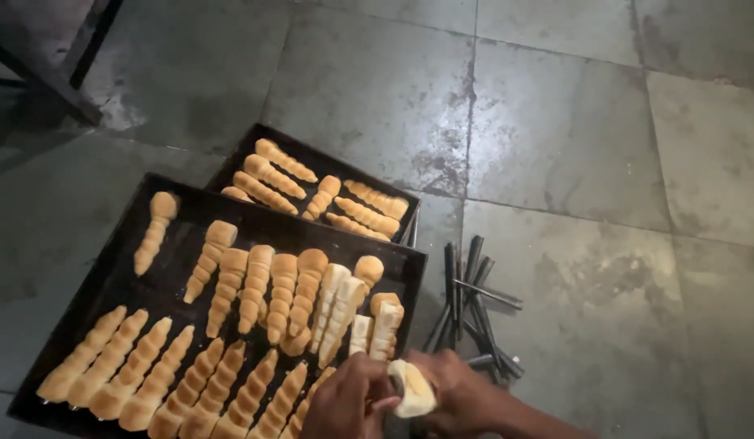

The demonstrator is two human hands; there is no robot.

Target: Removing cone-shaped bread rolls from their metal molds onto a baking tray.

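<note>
Fingers (369,382) of the left hand (344,402) and right hand (458,398) close around one pale pastry cone (411,389), at five o'clock of the front tray (121,268).

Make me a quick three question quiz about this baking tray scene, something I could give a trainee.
1. True or false: both hands, the left hand and the right hand, are on one pastry cone.
2. Multiple choice: the dark metal cone moulds lie
A. on the front tray
B. on the floor, right of the trays
C. in the rear tray
3. Fill in: the front tray partly overlaps the ___ tray.

Key: 1 true; 2 B; 3 rear.
</note>
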